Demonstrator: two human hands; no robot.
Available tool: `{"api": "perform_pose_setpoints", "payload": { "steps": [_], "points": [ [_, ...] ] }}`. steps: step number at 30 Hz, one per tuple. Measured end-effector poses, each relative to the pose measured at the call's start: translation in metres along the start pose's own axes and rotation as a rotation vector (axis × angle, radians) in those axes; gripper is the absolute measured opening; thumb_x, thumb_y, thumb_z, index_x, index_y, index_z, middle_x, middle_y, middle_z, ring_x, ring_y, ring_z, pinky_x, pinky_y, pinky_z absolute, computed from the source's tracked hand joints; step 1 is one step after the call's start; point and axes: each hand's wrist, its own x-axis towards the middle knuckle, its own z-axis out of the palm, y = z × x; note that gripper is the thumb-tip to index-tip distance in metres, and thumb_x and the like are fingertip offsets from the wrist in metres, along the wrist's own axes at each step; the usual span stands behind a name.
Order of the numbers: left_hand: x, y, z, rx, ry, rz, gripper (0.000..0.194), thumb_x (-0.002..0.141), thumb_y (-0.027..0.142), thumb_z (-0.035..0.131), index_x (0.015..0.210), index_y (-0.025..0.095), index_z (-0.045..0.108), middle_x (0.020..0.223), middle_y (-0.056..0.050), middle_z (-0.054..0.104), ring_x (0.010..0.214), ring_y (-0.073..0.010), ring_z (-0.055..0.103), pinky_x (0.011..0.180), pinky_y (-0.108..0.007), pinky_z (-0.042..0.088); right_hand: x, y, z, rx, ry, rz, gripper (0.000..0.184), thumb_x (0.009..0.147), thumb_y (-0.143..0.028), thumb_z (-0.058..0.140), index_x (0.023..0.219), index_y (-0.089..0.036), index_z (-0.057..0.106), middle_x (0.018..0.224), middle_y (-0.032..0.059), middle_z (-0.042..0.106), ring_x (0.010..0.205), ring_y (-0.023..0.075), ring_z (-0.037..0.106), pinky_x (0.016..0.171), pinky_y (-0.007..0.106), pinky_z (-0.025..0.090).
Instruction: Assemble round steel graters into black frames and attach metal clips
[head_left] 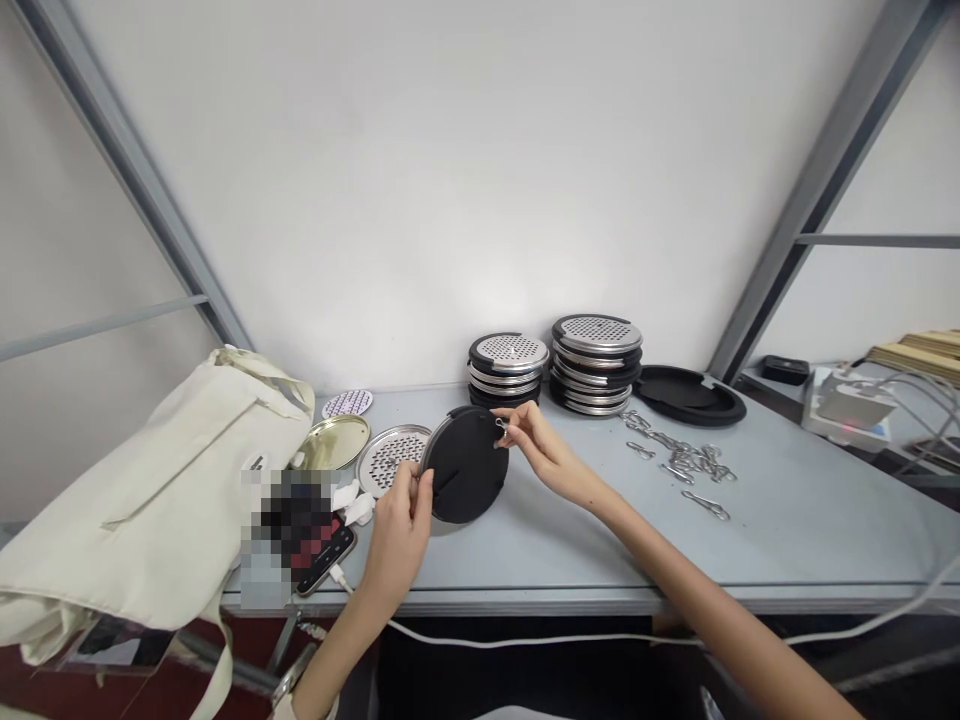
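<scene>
My left hand (405,515) grips the lower left rim of a round black disc (466,470), which is tilted up with its flat black face toward me. At the disc's upper right edge, my right hand (532,440) pinches a small metal clip (502,428). Whether the clip is hooked into the disc I cannot tell. Behind the disc lies a perforated metal plate (386,455), partly covered by it. To the right, a loose pile of metal clips (682,455) is spread on the grey table (585,540).
Two stacks of black-rimmed perforated discs, a shorter stack (512,365) and a taller stack (598,365), stand by the wall. A black round tray (686,395) lies beside them. Left are a cream bag (165,490), a gold lid (335,442) and a phone (330,558) with a white cable (525,640).
</scene>
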Motion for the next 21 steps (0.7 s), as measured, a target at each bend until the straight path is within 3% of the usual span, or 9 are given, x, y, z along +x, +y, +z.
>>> {"api": "perform_pose_setpoints", "payload": {
  "steps": [4,9,13,17,21],
  "points": [
    [0.001,-0.005,0.003,-0.113,-0.048,-0.137,0.031,0.094,0.044,0.037,0.074,0.021,0.038,0.061,0.005,0.037,0.054,-0.011,0.038,0.054,-0.023,0.032,-0.01,0.01,-0.005,-0.037,-0.075,0.057,0.02,0.098,-0.042,0.034,0.092,-0.023,0.039,0.092,0.0047,0.057,0.097,0.0183,0.057,0.083,0.035,0.05],
    [-0.008,-0.011,0.017,-0.514,-0.284,-0.407,0.042,0.087,0.058,0.042,0.07,0.022,0.032,0.052,0.01,0.026,0.04,-0.0059,0.028,0.04,-0.018,0.023,-0.022,0.02,-0.012,-0.148,-0.112,0.135,0.019,0.099,-0.039,0.033,0.092,-0.023,0.039,0.089,0.003,0.057,0.082,0.0156,0.056,0.081,0.034,0.047],
    [-0.017,-0.012,0.029,-0.703,-0.414,-0.597,0.049,0.079,0.066,0.049,0.068,0.022,0.032,0.047,0.012,0.031,0.032,-0.0021,0.022,0.032,-0.015,0.015,-0.026,0.025,-0.014,-0.247,-0.143,0.172,0.016,0.098,-0.037,0.033,0.09,-0.023,0.038,0.082,0.0003,0.055,0.076,0.0153,0.055,0.079,0.034,0.046],
    [-0.022,-0.006,0.027,-0.697,-0.472,-0.653,0.051,0.075,0.068,0.053,0.072,0.019,0.04,0.054,0.007,0.049,0.03,-0.0015,0.035,0.029,-0.014,0.019,-0.027,0.026,-0.014,-0.301,-0.132,0.166,0.014,0.098,-0.034,0.031,0.09,-0.023,0.037,0.085,0.001,0.055,0.077,0.0155,0.055,0.077,0.032,0.045],
    [-0.026,0.0,0.023,-0.665,-0.628,-0.636,0.052,0.076,0.069,0.05,0.077,0.017,0.043,0.065,-0.001,0.063,0.033,-0.0079,0.052,0.029,-0.016,0.033,-0.027,0.028,-0.012,-0.381,-0.14,0.119,0.011,0.096,-0.029,0.034,0.09,-0.023,0.04,0.091,0.0036,0.057,0.082,0.0164,0.054,0.078,0.032,0.044]
  ]
}}
